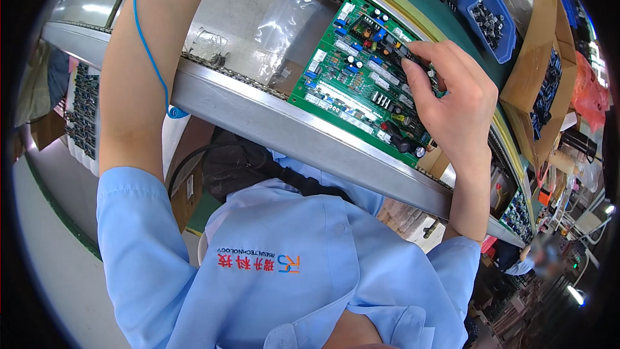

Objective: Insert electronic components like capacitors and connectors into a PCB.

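The right hand (455, 97) has thumb and forefinger nearly meeting at small black components (387, 48); whether they grip one is hidden. Beneath them, the green rectangular circuit board (352, 81) seems edge-supported by the grey metal rail (290, 129) wristward. The left hand is out of view.

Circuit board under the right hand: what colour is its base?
The circuit board is green with white markings, seen in the head view, the only one here.
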The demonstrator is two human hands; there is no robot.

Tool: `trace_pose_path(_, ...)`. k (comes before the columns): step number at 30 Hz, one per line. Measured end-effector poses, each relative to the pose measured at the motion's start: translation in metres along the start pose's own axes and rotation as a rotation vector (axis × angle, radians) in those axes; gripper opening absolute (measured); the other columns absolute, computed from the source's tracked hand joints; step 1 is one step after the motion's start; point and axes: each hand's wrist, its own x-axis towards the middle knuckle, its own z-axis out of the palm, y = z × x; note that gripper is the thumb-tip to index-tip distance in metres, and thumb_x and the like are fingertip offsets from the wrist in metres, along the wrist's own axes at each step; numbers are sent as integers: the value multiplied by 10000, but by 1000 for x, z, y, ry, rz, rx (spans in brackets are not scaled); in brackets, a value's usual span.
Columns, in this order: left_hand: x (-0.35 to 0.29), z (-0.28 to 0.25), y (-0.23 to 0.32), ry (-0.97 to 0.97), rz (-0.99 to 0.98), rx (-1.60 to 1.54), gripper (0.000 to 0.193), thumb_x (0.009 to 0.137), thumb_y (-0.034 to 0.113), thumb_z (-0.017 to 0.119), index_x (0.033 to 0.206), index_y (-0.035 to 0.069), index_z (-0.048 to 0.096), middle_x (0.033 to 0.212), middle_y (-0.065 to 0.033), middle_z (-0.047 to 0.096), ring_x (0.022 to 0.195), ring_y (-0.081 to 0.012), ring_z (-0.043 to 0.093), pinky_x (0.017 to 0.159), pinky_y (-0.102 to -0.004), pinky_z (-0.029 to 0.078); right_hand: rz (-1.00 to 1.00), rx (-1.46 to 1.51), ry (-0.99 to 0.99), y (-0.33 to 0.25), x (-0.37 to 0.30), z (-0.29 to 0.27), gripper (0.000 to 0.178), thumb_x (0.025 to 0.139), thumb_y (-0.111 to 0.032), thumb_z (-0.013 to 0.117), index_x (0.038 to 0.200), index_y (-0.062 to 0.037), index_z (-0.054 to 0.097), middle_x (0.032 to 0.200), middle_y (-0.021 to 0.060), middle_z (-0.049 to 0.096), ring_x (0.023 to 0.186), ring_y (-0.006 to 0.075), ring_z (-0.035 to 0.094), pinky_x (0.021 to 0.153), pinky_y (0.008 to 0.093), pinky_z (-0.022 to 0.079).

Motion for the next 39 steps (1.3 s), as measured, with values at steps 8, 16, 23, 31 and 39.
trace_pose_path(8, 3, -2, 0, -33, 12, 24, 348, 1033, 267, 334, 945, 50, 592, 628, 26, 534, 429, -61, 419, 377, -199, 308, -64, -45, 39, 1, 0, 2, 116, 756, -85, 729, 860, -90, 678, 758, 43, 616, 663, 247, 620, 548, 351, 477)
trace_pose_path(16, 2, -3, 0, -47, 11, 5, 347, 1033, 263, 328, 928, 53, 583, 627, 23, 530, 423, -62, 413, 372, -200, 297, -89, -153, 22, -2, -3, 2, 129, 741, -114, 738, 851, -107, 672, 795, 14, 602, 685, 216, 639, 538, 354, 477)
trace_pose_path(23, 3, 24, -11, -192, 2, -135, 373, 1034, 352, 415, 900, 49, 586, 630, 21, 542, 430, -62, 449, 379, -188, 331, -4, -182, -11, 2, -4, -3, 149, 736, -123, 747, 863, -101, 672, 802, 25, 589, 703, 233, 646, 542, 359, 480)
trace_pose_path(31, -37, 53, -34, -320, -292, -804, 382, 970, 469, 537, 883, 98, 569, 605, 2, 475, 486, -152, 470, 459, -287, 337, 87, 192, 124, -11, 23, -36, 386, 736, -181, 808, 1089, -81, 686, 833, 26, 653, 538, 149, 504, 496, 280, 420)
trace_pose_path(39, -71, 88, -34, -56, -311, -797, 437, 991, 489, 502, 898, 64, 552, 663, 7, 524, 566, -111, 499, 569, -257, 422, -118, 124, 354, -26, 54, -18, 370, 741, -166, 804, 1060, -73, 643, 880, 10, 638, 604, 98, 506, 512, 225, 373)
